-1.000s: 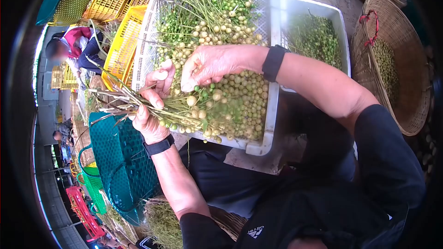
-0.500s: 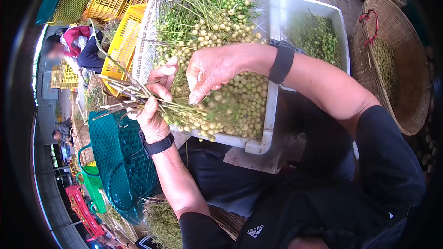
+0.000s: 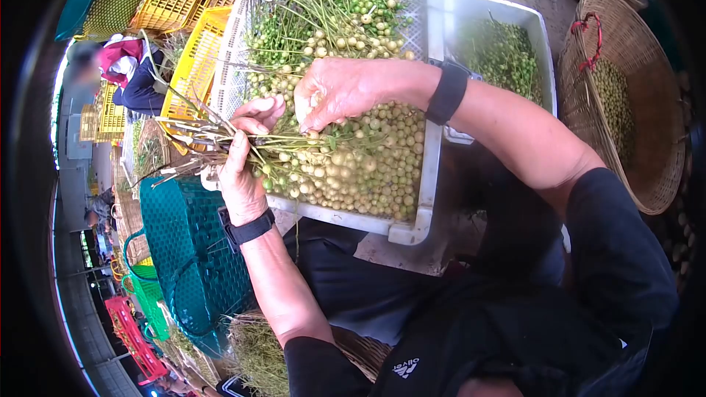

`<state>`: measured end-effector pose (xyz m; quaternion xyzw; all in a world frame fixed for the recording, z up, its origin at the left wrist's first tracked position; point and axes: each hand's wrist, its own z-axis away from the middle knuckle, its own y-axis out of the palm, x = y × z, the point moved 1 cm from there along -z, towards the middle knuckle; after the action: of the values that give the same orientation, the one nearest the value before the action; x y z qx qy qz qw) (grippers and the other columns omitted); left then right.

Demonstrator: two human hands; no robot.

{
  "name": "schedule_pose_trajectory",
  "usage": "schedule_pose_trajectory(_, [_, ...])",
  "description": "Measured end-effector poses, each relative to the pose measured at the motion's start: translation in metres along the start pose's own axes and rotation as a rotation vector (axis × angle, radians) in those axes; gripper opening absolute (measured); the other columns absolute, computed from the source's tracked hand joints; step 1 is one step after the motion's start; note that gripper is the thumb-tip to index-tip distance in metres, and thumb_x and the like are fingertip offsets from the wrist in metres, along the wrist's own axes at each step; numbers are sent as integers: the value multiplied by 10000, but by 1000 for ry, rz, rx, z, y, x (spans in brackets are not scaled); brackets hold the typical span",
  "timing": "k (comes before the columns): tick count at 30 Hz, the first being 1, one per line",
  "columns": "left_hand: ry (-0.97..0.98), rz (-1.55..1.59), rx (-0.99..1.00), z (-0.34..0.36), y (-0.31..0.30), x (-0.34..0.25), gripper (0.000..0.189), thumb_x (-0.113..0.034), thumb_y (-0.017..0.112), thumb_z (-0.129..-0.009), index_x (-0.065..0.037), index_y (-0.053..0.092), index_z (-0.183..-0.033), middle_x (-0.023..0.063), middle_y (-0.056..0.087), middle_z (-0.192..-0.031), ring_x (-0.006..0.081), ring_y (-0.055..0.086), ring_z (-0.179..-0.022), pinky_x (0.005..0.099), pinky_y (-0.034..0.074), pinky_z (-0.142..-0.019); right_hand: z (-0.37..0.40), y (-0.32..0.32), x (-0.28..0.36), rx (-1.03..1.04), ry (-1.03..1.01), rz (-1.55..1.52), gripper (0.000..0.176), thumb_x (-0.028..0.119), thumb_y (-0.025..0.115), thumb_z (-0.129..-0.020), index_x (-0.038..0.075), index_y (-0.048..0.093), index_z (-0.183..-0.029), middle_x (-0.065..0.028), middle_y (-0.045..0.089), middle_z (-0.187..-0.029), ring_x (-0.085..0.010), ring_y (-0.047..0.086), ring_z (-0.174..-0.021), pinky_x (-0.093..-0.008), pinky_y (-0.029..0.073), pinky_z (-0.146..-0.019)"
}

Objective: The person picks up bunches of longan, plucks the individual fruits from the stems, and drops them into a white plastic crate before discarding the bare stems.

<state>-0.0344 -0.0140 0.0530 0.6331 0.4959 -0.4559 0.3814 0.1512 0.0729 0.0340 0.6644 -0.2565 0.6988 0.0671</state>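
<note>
My left hand (image 3: 241, 143) is closed around a bunch of cut stems (image 3: 195, 136), brown and woody at the left end. Small round tan fruits (image 3: 316, 169) that look like longans hang from the stems' right side. My right hand (image 3: 334, 95) pinches at the thin stems just right of the left fingers, a fruit close to its fingertips; part of its grip is hidden. Both hands are over a white plastic crate (image 3: 412, 231) holding loose tan fruits, with green and tan fruits on stems at its far end. Each wrist wears a dark band.
Right of the crate are a white tub (image 3: 548, 59) of green sprigs and a wicker basket (image 3: 654, 132) with fruits. Yellow crates (image 3: 195, 59) and a teal woven basket (image 3: 165, 220) stand left. A seated person (image 3: 136, 73) is at far left.
The held bunch has turned slightly, its fruit end higher. My right hand has shifted a little up and left, still at the stems. My left hand has hardly moved.
</note>
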Motion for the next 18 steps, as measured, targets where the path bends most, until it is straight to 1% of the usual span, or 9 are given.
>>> schedule_pose_trajectory(1, [1,0,0,1,0,-1,279,-342,522,-879,-69,559,-839,135,528,-1151,313,482,-1147,508,321,-1026,-1,1,-1,-45,-100,21,99,117,637,-777,20,644,-797,-56,634,-688,-149,569,-584,-295,446,-549])
schedule_pose_trajectory(2, [-65,-12,-80,3,0,-1,274,-331,511,-891,-65,559,-851,130,530,-1144,284,512,-1092,470,373,-976,0,0,-3,-43,-100,22,99,117,637,-777,20,644,-797,-56,634,-688,-149,569,-584,-295,446,-549])
schedule_pose_trajectory(4, [-130,-25,-165,4,-1,-1,269,-320,499,-902,-61,559,-863,126,531,-1137,255,543,-1036,433,426,-926,8,-1,11,-185,-149,314,105,119,624,-790,20,639,-822,-58,634,-714,-162,577,-627,-309,450,-582])
schedule_pose_trajectory(6, [-119,-40,-229,3,0,1,217,-220,523,-896,-9,564,-866,155,545,-1074,237,593,-912,395,481,-837,0,0,1,-192,-224,328,112,121,618,-797,22,636,-845,-58,634,-733,-162,578,-656,-312,454,-606])
schedule_pose_trajectory(8, [-123,-44,-243,3,3,-1,228,-230,525,-896,-8,564,-865,147,547,-1059,224,592,-876,370,480,-810,-5,-2,-10,-200,-296,343,120,123,612,-804,23,632,-867,-58,635,-752,-163,580,-685,-316,458,-630])
schedule_pose_trajectory(10, [-100,-37,-270,3,-1,1,229,-232,522,-898,-9,561,-862,144,545,-1045,222,594,-862,368,482,-810,-6,-5,-10,-166,-286,59,143,131,610,-811,28,630,-909,-54,637,-799,-140,573,-724,-302,461,-676])
schedule_pose_trajectory(11, [-96,-20,-259,3,-2,1,229,-230,521,-898,-8,560,-858,144,544,-1044,220,597,-850,381,485,-816,-5,-9,-11,-84,-175,12,148,128,616,-812,28,633,-920,-39,630,-811,-124,568,-702,-275,466,-634])
schedule_pose_trajectory(14, [-106,21,-274,4,-2,0,229,-230,520,-898,-8,558,-855,146,541,-1051,218,601,-840,400,487,-826,2,-13,-6,34,-87,28,152,84,616,-806,23,634,-945,-34,626,-816,-105,563,-682,-243,457,-572])
schedule_pose_trajectory(18, [-106,-1,-289,4,-1,1,228,-227,517,-899,-7,560,-856,144,546,-1042,213,602,-833,416,494,-823,-6,1,-15,109,-168,4,162,63,622,-808,23,636,-964,-24,618,-802,-87,555,-651,-224,443,-521])
